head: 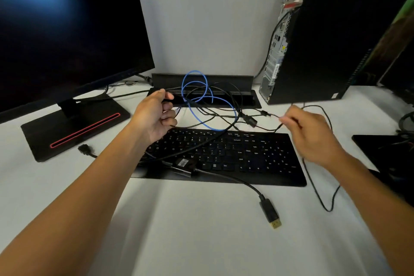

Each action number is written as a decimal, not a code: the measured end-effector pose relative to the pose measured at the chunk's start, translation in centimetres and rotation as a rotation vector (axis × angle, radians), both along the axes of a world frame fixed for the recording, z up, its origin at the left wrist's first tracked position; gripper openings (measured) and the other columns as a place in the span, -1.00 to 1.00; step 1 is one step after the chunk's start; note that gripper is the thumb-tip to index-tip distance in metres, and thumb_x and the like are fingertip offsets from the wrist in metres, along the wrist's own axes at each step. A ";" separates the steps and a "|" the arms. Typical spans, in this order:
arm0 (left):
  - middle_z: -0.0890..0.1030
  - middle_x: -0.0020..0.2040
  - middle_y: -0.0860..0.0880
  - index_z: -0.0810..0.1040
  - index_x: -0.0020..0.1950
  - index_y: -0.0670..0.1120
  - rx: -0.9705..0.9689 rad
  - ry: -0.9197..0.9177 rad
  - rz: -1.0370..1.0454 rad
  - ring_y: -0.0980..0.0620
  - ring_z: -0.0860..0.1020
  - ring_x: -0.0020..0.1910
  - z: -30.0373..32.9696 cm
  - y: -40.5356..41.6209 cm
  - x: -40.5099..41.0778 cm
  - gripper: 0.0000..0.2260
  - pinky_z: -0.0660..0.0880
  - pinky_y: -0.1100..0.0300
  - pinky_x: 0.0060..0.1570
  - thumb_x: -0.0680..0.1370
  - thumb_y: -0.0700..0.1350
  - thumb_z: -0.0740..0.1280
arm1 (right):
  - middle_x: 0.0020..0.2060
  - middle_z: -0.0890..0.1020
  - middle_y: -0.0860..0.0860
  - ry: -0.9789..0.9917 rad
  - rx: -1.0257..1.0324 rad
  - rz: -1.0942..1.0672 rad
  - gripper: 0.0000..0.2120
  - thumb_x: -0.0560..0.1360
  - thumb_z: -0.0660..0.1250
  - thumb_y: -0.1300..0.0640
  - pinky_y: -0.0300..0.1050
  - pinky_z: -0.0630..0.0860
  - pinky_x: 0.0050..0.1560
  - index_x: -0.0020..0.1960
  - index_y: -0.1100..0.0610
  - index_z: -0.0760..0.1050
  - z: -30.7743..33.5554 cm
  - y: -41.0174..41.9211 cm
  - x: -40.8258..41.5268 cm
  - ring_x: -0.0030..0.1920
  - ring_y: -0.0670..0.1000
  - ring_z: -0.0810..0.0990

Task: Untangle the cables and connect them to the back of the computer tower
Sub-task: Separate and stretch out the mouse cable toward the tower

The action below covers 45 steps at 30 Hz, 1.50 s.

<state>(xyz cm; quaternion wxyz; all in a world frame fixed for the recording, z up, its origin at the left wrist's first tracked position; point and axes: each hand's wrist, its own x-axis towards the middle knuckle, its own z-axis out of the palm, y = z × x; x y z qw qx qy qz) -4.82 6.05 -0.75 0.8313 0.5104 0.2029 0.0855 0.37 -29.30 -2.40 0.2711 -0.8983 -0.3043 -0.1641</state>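
A tangle of black cables [224, 116] and a looped blue cable [197, 96] lies between the keyboard and the desk's cable slot. My left hand [154, 116] grips a black cable at the tangle's left side. My right hand [311, 132], blurred, pinches a thin black cable [272, 116] at the tangle's right. The black computer tower [331, 47] stands at the right, its silver back panel [276, 51] facing left with one black cable plugged in. A black cable with a gold-tipped plug [272, 215] lies on the desk in front.
A black keyboard [246, 157] lies under part of the tangle. A large monitor on a red-striped stand [74, 127] fills the left. A loose black plug [84, 149] lies by the stand. The open cable slot [246, 98] runs along the back. Dark equipment [385, 152] sits at the right edge.
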 end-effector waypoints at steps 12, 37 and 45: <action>0.24 -0.37 0.05 0.46 -0.10 -0.06 0.100 0.059 0.026 0.12 0.12 -0.47 -1.2 0.6 0.1 -0.73 0.08 0.28 -0.57 0.72 -0.03 0.10 | -0.54 0.23 -0.10 0.307 1.396 -0.710 -0.59 0.57 0.41 -0.08 -0.23 0.15 -0.50 -0.23 -0.02 0.21 0.3 -8.3 3.5 -0.51 -0.05 0.13; 0.15 -0.48 0.05 0.41 -0.17 -0.02 0.185 0.032 0.099 0.09 0.10 -0.47 -2.5 -0.9 0.4 -0.76 0.07 0.26 -0.51 0.67 -0.18 0.12 | -0.25 0.61 0.05 0.117 -0.122 0.382 -0.76 0.67 0.27 0.14 0.05 0.52 -0.09 -0.12 0.19 0.60 -1.9 8.2 -3.4 -0.20 0.07 0.54; 0.20 -0.45 0.03 0.42 -0.18 -0.01 0.109 0.082 0.184 0.08 0.13 -0.46 -2.9 -0.2 1.4 -0.76 0.10 0.28 -0.49 0.62 -0.24 0.10 | -0.48 0.31 0.08 0.633 0.102 0.260 -0.38 0.41 0.53 -0.22 -0.04 0.28 -0.33 -0.47 0.17 0.31 1.0 -2.4 -4.7 -0.43 -0.01 0.29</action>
